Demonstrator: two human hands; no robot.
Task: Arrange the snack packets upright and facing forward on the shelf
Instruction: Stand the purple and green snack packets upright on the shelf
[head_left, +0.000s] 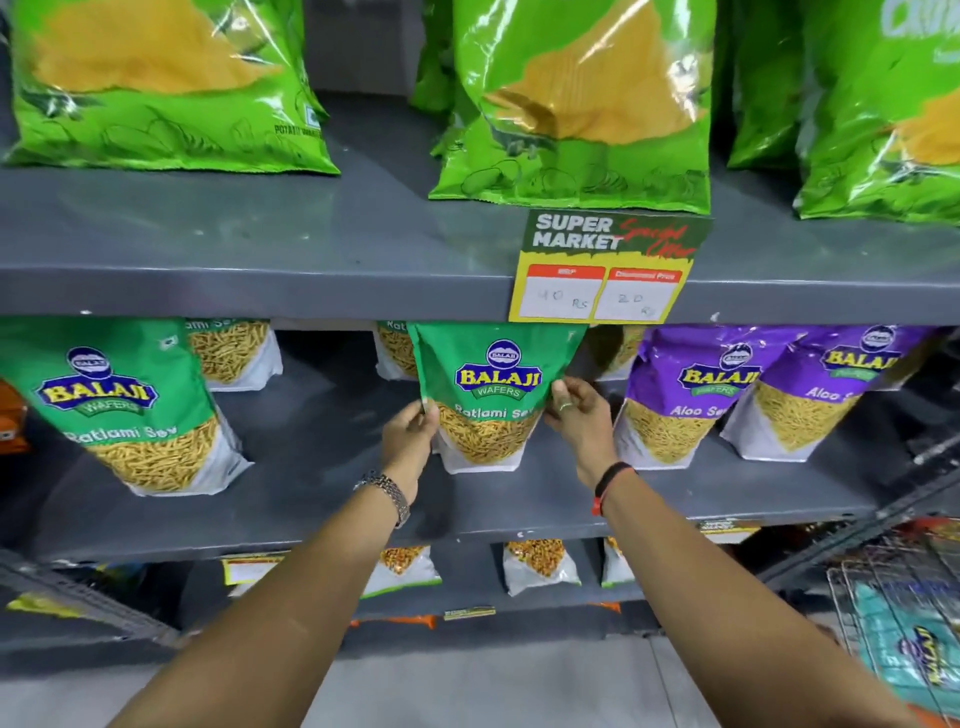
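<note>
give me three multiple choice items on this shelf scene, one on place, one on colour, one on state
1. Where does the yellow and red price tag hang?
A. top shelf's front edge
B. floor
C. wire basket

2. What colour are the two Aloo Sev packets?
A. orange
B. purple
C. green

3. How is the middle green Ratlami Sev packet held?
A. lying flat, untouched
B. one hand from above
C. upright, a grip on each side

Key: 1 A, it hangs from that grey edge. 2 B, both fronts are purple. 3 C, the left hand and right hand pinch its sides.
</note>
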